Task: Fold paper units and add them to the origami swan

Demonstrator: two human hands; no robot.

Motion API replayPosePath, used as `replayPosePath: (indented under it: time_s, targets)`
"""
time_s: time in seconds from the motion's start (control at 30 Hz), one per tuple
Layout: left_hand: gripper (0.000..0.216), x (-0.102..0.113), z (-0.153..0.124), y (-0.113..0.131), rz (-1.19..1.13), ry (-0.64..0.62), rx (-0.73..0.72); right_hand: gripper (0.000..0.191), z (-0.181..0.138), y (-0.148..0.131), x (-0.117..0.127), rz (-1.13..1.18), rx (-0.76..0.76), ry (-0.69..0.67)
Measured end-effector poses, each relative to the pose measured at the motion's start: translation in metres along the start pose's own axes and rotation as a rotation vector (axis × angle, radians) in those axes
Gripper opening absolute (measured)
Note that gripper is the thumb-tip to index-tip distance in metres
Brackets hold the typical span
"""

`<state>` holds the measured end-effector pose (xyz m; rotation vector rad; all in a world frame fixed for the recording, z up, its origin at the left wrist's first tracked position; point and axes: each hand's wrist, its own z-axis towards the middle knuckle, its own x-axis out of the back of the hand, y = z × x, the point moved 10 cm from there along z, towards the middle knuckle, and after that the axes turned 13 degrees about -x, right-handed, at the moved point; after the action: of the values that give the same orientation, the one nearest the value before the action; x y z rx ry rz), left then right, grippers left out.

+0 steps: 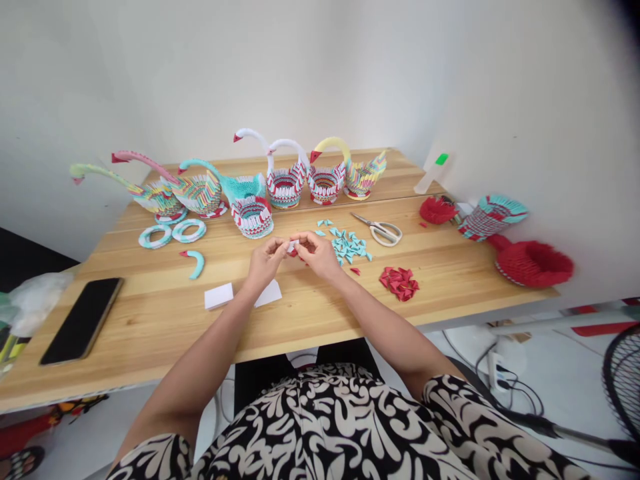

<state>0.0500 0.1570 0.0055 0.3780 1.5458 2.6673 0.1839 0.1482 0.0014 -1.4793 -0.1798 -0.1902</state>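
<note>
Over the middle of the wooden table, my left hand and my right hand meet with fingertips pinched together on a small folded paper piece, white with a bit of red showing. Just right of my right hand lies a scatter of several turquoise folded paper pieces. A heap of red folded pieces sits nearer the front. Two white paper slips lie under and left of my left wrist.
Several paper swans stand in a row at the back. Scissors lie right of the turquoise pieces. Paper rings and a curved neck piece lie left. A black phone rests front left. Red and turquoise paper models sit far right.
</note>
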Motion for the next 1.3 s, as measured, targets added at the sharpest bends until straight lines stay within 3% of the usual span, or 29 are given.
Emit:
replayPosePath:
  time_s: [0.27, 0.57, 0.9, 1.03, 1.13, 1.3]
  targets:
    - [0.029, -0.009, -0.006, -0.017, -0.351, 0.011, 0.198, 0.03, 0.001, 0.005, -0.006, 0.181, -0.117, -0.122]
    - [0.031, -0.012, -0.007, -0.016, -0.37, -0.014, 0.203, 0.027, 0.003, 0.009, -0.007, 0.22, -0.096, -0.125]
    - [0.033, -0.013, -0.006, -0.015, -0.324, 0.006, 0.191, 0.021, -0.003, -0.002, 0.0, 0.062, -0.052, -0.029]
    - [0.032, -0.002, -0.001, -0.003, -0.172, 0.093, 0.048, 0.017, -0.004, -0.003, 0.004, -0.01, -0.011, 0.052]
    - [0.021, 0.0, 0.0, 0.011, -0.007, 0.058, -0.057, 0.017, -0.004, -0.002, 0.006, -0.033, -0.012, 0.076]
    - [0.014, 0.004, -0.001, 0.016, 0.083, 0.052, -0.077, 0.019, -0.004, -0.005, 0.007, -0.04, -0.018, 0.07]
